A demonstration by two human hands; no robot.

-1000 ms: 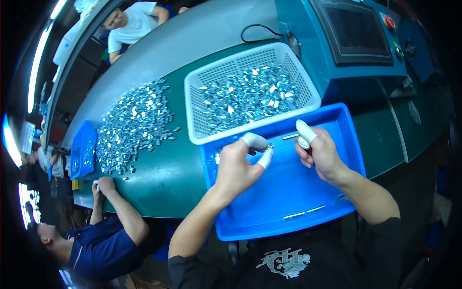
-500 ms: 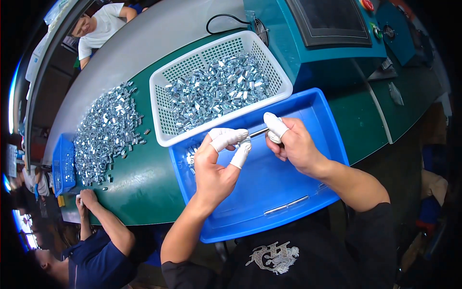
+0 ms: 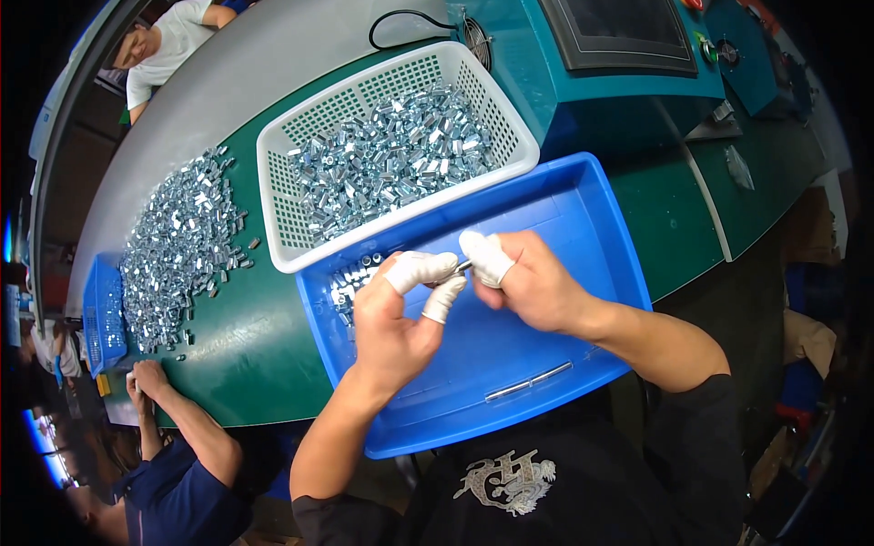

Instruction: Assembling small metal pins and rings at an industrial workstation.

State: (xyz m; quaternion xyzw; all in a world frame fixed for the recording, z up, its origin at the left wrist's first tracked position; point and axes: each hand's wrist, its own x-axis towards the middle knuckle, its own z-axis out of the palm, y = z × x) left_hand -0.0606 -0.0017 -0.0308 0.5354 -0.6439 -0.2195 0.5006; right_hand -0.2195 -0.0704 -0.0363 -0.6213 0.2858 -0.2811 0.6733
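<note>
My left hand and my right hand, with white finger covers on some fingers, meet above a blue tray. Between their fingertips shows a short stretch of a thin metal rod. My right thumb and fingers pinch the rod. Its other end runs into the pinch of my left fingers, which hide whatever else they hold. Small shiny metal sleeves lie in the tray's back left corner, beside my left hand. Slim silvery rods lie end to end near the tray's front wall.
Behind the tray stands a white perforated basket full of metal sleeves. A large heap of sleeves covers the green table's left, near a blue basket and a co-worker's hands. A teal machine with a screen stands back right.
My hands have drawn closer together, my right hand moving left toward my left hand, so less of the rod shows. The whole view has shifted slightly.
</note>
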